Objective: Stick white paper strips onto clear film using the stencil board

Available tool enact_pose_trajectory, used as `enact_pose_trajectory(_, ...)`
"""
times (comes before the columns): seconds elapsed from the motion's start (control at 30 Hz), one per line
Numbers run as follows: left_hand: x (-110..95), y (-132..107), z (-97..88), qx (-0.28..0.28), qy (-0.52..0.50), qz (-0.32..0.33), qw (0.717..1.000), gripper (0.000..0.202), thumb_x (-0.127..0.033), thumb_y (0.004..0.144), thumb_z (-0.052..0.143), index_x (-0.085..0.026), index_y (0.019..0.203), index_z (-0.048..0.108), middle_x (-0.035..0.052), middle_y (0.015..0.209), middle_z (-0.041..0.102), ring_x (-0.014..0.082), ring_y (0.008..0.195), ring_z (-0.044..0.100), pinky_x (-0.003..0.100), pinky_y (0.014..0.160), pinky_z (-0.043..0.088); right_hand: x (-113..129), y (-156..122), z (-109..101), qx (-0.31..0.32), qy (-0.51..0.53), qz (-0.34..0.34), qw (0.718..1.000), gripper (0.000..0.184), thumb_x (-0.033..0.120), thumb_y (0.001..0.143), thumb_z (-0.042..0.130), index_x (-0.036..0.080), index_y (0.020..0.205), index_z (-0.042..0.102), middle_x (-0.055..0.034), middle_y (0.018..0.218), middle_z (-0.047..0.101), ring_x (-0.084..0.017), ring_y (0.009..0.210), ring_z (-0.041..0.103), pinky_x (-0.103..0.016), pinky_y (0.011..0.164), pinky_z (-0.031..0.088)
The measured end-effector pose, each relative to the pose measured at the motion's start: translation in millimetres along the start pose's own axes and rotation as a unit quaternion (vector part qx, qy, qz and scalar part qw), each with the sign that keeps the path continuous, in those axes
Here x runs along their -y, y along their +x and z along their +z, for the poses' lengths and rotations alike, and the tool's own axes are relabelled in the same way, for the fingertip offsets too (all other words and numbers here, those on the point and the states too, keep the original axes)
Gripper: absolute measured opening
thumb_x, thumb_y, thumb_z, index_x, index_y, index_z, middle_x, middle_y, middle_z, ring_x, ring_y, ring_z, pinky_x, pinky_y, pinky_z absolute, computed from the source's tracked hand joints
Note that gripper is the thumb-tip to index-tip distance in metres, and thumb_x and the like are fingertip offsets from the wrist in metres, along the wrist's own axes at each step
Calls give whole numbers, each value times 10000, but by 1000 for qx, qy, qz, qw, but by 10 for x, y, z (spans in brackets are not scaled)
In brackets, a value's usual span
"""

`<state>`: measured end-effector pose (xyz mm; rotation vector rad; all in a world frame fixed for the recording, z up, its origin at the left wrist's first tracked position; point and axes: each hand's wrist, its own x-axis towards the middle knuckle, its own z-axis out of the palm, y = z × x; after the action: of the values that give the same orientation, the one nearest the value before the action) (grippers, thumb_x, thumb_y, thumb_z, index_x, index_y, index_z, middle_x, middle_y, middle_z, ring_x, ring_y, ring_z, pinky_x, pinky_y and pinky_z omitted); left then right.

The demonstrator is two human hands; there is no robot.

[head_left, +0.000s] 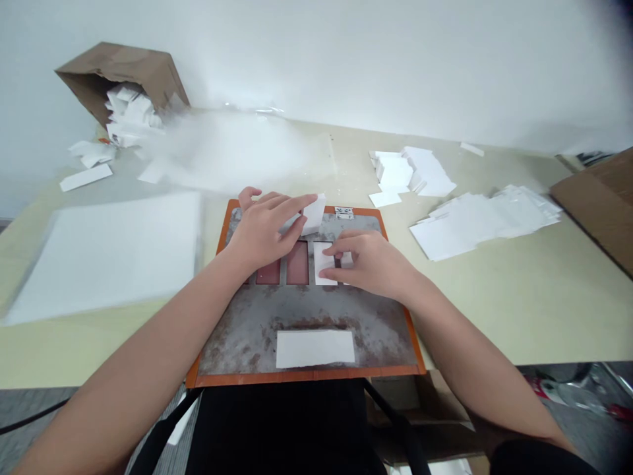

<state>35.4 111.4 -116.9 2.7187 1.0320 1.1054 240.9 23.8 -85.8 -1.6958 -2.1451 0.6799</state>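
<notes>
**Nearest the camera:** a black top (281, 429) fills the bottom of the view, with both bare forearms reaching out over it.
**Board:** a rust-stained metal plate with an orange rim (306, 378) sits right against the body, and a white strip (315, 348) lies flat near its 6 o'clock edge.
**Left grip:** (264, 231) narrow, fingertips (301, 201) on a tilted white block (314, 214), apparently holding it.
**Right grip:** (368, 264) loose and spread, fingers pressing down on a white card (324, 262).
**Key relation:** the card sits in a slot at the right grip's 9 o'clock, its long axis running 12 to 6; the right hand is nearer, and two reddish slots (287, 262) lie to the card's 9 o'clock.
**Around:** a tipped cardboard box (119, 76) spills white pieces (129, 115) at 11 o'clock; white stacks (484, 221) sit on the tabletop (519, 310) at 2 o'clock.
</notes>
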Motion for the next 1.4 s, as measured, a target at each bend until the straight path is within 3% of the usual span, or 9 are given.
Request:
enact_pose_trajectory(0.3,4,3,-1,8,-1,-7,1000,326,-250,947,485,-300,1238,624,11,958,753,203,892,682,460,986,294,-7,-5,13,2,-57,-12,998,238,435,795,759,228,910,737,-31,867,683,-156,680,583,-293,609,393)
enact_pose_trajectory(0.77,0,6,-8,7,5,-2,1000,315,-253,953,474,-292,1227,625,10,940,756,201,879,683,453,971,292,-48,-19,-29,19,-43,-28,998,262,428,790,753,233,963,718,-21,870,681,-152,685,586,-286,605,401)
enact_pose_trajectory(0.83,0,6,-12,1,3,4,1000,313,-247,952,480,-284,1223,633,9,917,754,198,864,684,444,960,296,-75,-4,-29,-5,-20,-43,999,260,443,798,745,231,948,727,-20,844,674,-141,654,573,-278,582,404)
enact_pose_trajectory(0.9,-1,6,-15,-2,2,9,1000,310,-245,952,483,-281,1218,638,7,900,752,196,854,685,438,947,297,-98,14,-24,-68,-3,-72,995,273,446,840,701,227,1002,726,-29,843,670,-137,641,560,-276,574,416)
enact_pose_trajectory(1.0,-4,4,-17,-6,0,20,1000,304,-245,953,484,-292,1208,642,-1,897,752,194,867,688,438,944,286,-116,32,6,-199,-33,-119,972,364,403,923,592,229,1239,646,-63,960,671,-152,698,574,-281,578,440)
enact_pose_trajectory(1.07,-8,1,-20,-7,-3,26,1000,304,-240,948,493,-301,1203,646,-6,901,752,193,874,689,444,955,273,-121,35,37,-251,-85,-130,956,433,382,952,542,250,1364,558,-79,1053,652,-159,743,584,-275,559,442)
enact_pose_trajectory(1.2,-20,3,-32,2,-4,31,1000,313,-231,945,489,-305,1200,653,-3,898,753,198,877,686,454,961,265,-133,46,104,-248,-184,-123,943,484,386,970,504,282,1442,484,-84,1133,619,-162,793,600,-248,505,427)
enact_pose_trajectory(1.4,-33,9,-52,-2,-13,35,999,305,-264,948,481,-297,1197,655,1,891,751,193,868,685,445,950,270,-137,72,148,-258,-238,-114,930,461,383,980,479,274,1427,513,-84,1151,640,-155,777,617,-232,457,392)
